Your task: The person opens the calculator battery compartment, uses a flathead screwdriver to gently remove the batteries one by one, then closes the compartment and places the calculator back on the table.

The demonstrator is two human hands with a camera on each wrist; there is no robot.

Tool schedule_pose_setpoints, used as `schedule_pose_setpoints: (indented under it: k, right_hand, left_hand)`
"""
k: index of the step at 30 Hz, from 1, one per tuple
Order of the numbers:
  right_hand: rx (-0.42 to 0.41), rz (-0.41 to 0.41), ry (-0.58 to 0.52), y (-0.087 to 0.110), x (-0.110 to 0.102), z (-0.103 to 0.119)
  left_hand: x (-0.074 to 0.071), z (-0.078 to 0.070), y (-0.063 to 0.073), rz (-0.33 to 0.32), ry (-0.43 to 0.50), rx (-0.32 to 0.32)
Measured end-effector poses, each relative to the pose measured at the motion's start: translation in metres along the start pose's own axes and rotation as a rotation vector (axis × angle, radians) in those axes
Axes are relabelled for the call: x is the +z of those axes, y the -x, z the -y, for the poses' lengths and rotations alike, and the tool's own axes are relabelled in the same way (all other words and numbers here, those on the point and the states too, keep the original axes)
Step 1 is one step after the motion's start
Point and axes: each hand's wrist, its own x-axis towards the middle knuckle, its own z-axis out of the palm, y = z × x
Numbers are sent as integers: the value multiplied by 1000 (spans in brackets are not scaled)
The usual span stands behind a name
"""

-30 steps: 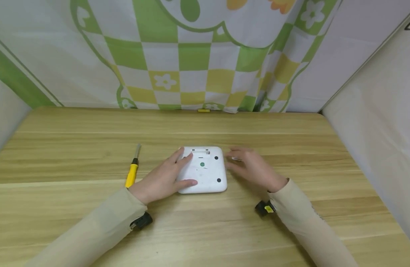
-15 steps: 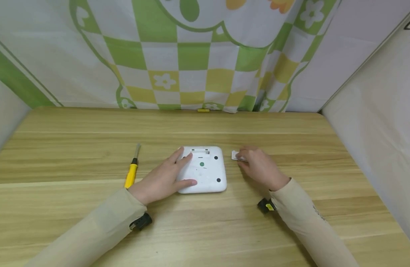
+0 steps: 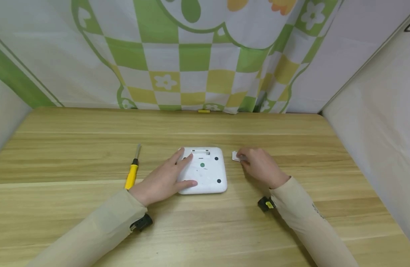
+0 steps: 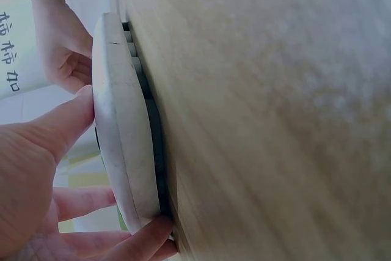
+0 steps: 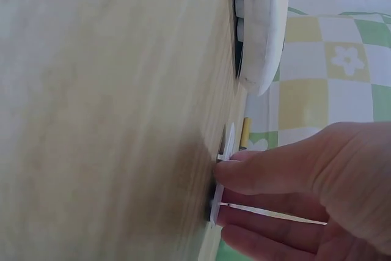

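A white calculator (image 3: 210, 174) lies face down on the table, its back up, with an uncovered battery compartment (image 3: 201, 152) near the far edge. Keys peek out under its side in the left wrist view. Spread over its left part, my left hand (image 3: 163, 180) rests on it, thumb (image 4: 64, 123) on the back and some fingers at the edge. To the right of the calculator, my right hand (image 3: 262, 167) pinches a small white battery cover (image 3: 236, 156) close to the tabletop; fingers hide part of it. In the right wrist view the cover (image 5: 230, 142) stands out from the fingertips.
A yellow-handled screwdriver (image 3: 131, 174) lies left of the calculator, beside my left hand. At the table's back edge, against the checked curtain (image 3: 193, 55), sits a small yellow piece (image 3: 204, 111). The wooden table (image 3: 205, 230) meets light fabric walls around it.
My right hand has moved a little right, away from the calculator, and lower with the battery cover, more of which now shows. The left hand and calculator have stayed put.
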Motion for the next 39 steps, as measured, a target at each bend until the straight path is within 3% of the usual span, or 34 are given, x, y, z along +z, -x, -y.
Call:
schedule_pose_setpoints:
  k: [15, 39]
  right_hand:
    - [-36, -11, 15, -4, -2, 4]
    - [-79, 11, 14, -23, -8, 40]
  left_hand:
    - [0, 0, 0, 12, 5, -14]
    - [1, 1, -1, -1, 7, -6]
